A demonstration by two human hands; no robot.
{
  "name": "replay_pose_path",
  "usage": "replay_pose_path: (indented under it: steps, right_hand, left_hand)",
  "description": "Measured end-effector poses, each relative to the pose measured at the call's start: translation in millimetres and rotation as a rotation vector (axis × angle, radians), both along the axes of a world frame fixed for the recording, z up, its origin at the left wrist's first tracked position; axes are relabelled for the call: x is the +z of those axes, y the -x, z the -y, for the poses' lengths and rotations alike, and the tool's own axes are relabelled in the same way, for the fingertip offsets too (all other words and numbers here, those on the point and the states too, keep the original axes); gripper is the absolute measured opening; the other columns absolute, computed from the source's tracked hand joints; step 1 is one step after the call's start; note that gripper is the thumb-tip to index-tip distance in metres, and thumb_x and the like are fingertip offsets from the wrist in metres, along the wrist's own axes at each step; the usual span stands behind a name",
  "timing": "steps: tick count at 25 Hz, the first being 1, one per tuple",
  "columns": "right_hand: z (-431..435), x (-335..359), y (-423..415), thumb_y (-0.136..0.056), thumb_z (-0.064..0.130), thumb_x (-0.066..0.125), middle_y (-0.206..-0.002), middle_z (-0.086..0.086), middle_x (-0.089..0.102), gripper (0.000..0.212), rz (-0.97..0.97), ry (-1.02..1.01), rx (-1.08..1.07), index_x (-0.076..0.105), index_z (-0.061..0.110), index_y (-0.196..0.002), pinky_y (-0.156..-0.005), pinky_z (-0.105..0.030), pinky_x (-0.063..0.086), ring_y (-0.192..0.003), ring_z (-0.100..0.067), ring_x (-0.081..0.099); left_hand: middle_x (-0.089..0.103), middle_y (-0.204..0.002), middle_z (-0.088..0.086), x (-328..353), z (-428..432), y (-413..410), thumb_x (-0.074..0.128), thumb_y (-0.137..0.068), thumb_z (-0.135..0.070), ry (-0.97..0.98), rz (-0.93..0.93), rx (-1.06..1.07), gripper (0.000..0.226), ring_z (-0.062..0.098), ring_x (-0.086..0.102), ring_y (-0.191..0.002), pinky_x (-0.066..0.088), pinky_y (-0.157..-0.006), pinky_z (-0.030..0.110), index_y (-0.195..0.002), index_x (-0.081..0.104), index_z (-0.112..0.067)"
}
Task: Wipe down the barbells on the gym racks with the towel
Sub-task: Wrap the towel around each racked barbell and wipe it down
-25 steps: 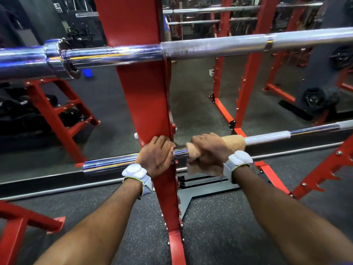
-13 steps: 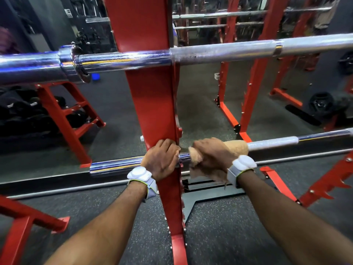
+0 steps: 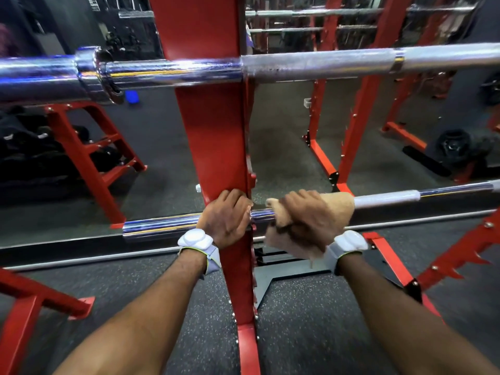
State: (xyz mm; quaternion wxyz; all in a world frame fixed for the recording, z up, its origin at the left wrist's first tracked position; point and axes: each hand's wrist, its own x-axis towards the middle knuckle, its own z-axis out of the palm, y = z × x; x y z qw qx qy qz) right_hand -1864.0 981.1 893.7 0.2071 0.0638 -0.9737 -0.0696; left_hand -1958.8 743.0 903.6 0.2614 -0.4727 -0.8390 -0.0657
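I count two barbells close to me, one towel and two hands at work. The lower chrome steel barbell (image 3: pixel 162 226) runs left to right across my view, its long axis rising a little toward the right. The upper chrome steel barbell (image 3: pixel 311 64) lies the same way, well above the fingers (image 3: pixel 234 196), with its thick sleeve and collar off to their left. Two more bars (image 3: pixel 351 12) sit on racks far behind.

My left hand (image 3: pixel 226 221) grips the lower barbell bare, fingers curled over the top of it right where it crosses the red steel rack upright (image 3: pixel 213 131). My right hand (image 3: pixel 305 217) is just beside it, fingers wrapped tight around the tan terry towel (image 3: pixel 342 209), which is folded over the bar. One end of the towel sticks out past the fingers to the right, and a loose flap hangs below them.

The upright stands directly behind my left fingers and blocks the bar there. Each wrist carries a white padded band (image 3: pixel 194 239). Left of the fingers stands a red dumbbell rack (image 3: pixel 89 158); far to their right lies a black weight plate (image 3: pixel 454 146) on the dark speckled rubber floor (image 3: pixel 311 320).
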Motion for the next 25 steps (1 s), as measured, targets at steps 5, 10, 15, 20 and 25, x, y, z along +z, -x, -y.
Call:
replay_pose_path:
  steps: [5, 10, 15, 20, 25]
  right_hand:
    - [-22, 0, -3, -0.056, 0.051, 0.065, -0.079, 0.0, 0.058, 0.039, -0.054, 0.116, -0.236, 0.054, 0.024, -0.082, -0.07, -0.043, 0.038, -0.075, -0.03, 0.057]
    - [43, -8, 5, -0.056, 0.038, 0.064, -0.085, 0.0, 0.055, 0.033, -0.106, 0.097, -0.283, 0.051, 0.025, -0.084, -0.075, -0.041, 0.033, -0.08, -0.029, 0.051]
    - [22, 5, 4, -0.054, 0.046, 0.065, -0.089, 0.001, 0.059, 0.048, 0.02, 0.014, -0.101, 0.055, 0.023, -0.095, -0.067, -0.04, 0.034, -0.081, -0.028, 0.056]
    - [24, 5, 11, -0.067, 0.042, 0.059, -0.082, 0.002, 0.059, 0.03, 0.089, 0.069, -0.105, 0.059, 0.024, -0.092, -0.063, -0.037, 0.036, -0.074, -0.025, 0.059]
    - [-20, 0, 17, -0.088, 0.017, 0.055, -0.095, -0.014, 0.072, 0.021, 0.126, 0.322, -0.025, 0.072, 0.005, -0.094, -0.078, -0.034, 0.053, -0.09, -0.028, 0.069]
  left_hand:
    - [0.057, -0.104, 0.007, -3, -1, 3, 0.037, -0.097, -0.031, 0.041, -0.018, 0.016, 0.026, 0.028, 0.052, -0.088, 0.047, -0.075, 0.042, -0.104, 0.056, -0.016]
    - [0.055, -0.102, 0.008, -5, -2, 4, 0.034, -0.097, -0.032, 0.039, -0.015, 0.002, 0.029, 0.028, 0.051, -0.089, 0.047, -0.076, 0.043, -0.104, 0.057, -0.016]
    - [0.061, -0.091, 0.007, 1, -12, -4, 0.039, -0.097, -0.022, -0.16, 0.028, -0.084, 0.026, 0.031, 0.055, -0.082, 0.045, -0.074, 0.047, -0.096, 0.064, -0.012]
    - [0.066, -0.09, -0.008, 10, -62, -55, 0.049, -0.096, -0.022, -0.372, 0.13, -0.169, 0.02, 0.019, 0.058, -0.091, 0.039, -0.089, 0.042, -0.093, 0.069, -0.021]
    - [0.064, -0.088, -0.007, 9, -129, -62, 0.048, -0.094, -0.025, -0.566, 0.284, -0.119, 0.021, 0.02, 0.057, -0.091, 0.04, -0.091, 0.039, -0.091, 0.069, -0.022]
